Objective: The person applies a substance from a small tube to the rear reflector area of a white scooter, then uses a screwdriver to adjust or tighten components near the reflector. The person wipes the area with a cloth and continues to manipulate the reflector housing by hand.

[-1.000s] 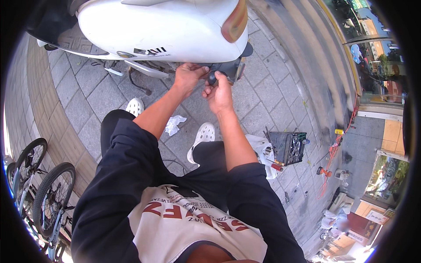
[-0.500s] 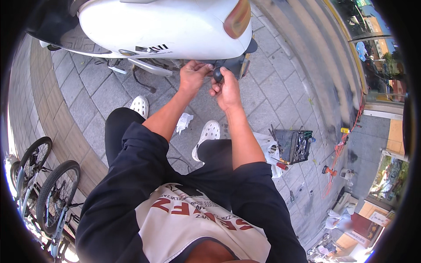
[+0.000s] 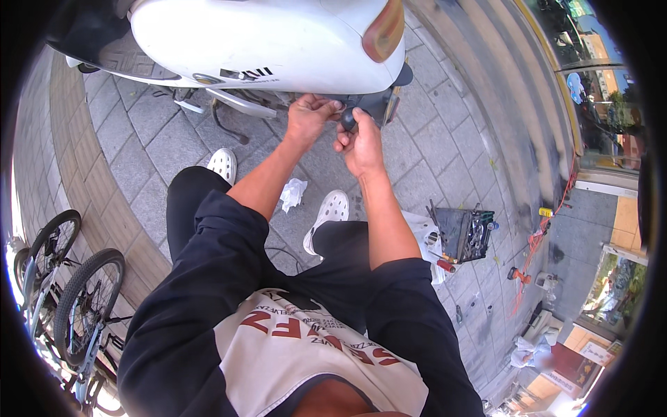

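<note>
The white scooter (image 3: pixel 271 42) stands across the top of the view, its orange-red tail light (image 3: pixel 383 31) at the right end. Both hands are at its lower rear edge, beside a dark grey panel (image 3: pixel 376 104). My right hand (image 3: pixel 364 147) is closed round a black round-ended handle (image 3: pixel 348 121), thumb along its side; the far end of that handle is hidden. Just left of it, my left hand (image 3: pixel 306 124) is closed in a pinch against the scooter's underside. Whatever lies between its fingertips is too small to make out.
An open tool box (image 3: pixel 464 233) and a white plastic bag (image 3: pixel 420 233) lie on the paving to my right. Crumpled white paper (image 3: pixel 293 194) is between my shoes. Bicycles (image 3: pixel 90 306) stand at far left; steps (image 3: pixel 500 90) rise at right. An orange power tool (image 3: pixel 517 275) lies beyond.
The view has shifted slightly, so the scooter appears a little to the right. Both hands keep nearly the same place and grip at the scooter's lower rear edge.
</note>
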Tool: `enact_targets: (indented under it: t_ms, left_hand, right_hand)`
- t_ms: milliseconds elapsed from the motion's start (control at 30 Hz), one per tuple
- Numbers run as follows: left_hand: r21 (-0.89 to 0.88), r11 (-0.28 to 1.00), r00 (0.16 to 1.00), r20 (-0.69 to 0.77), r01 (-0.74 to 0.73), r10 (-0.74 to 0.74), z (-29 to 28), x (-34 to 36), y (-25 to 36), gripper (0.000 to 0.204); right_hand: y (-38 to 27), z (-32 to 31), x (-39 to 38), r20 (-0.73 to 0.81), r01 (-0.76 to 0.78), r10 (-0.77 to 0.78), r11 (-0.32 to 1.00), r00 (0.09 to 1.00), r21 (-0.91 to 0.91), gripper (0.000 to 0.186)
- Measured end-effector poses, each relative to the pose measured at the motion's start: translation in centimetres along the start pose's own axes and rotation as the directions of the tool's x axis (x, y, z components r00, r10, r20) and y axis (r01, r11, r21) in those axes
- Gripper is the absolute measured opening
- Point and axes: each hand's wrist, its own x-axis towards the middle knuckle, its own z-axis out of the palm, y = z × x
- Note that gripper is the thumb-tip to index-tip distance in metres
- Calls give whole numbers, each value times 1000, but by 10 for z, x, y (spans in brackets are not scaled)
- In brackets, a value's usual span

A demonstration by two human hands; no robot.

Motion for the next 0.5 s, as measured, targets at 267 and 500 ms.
enact_targets:
  t_ms: [267, 500]
  left_hand:
    - [-11, 999, 999, 1, -42, 42, 0, 1, -5, 25]
    - [71, 997, 1000, -25, -16, 18, 4, 0, -3, 28]
  right_hand:
    - [3, 4, -2, 7, 41, -41, 997, 999, -59, 25]
    - [2, 4, -4, 15, 38, -37, 996, 999, -76, 23]
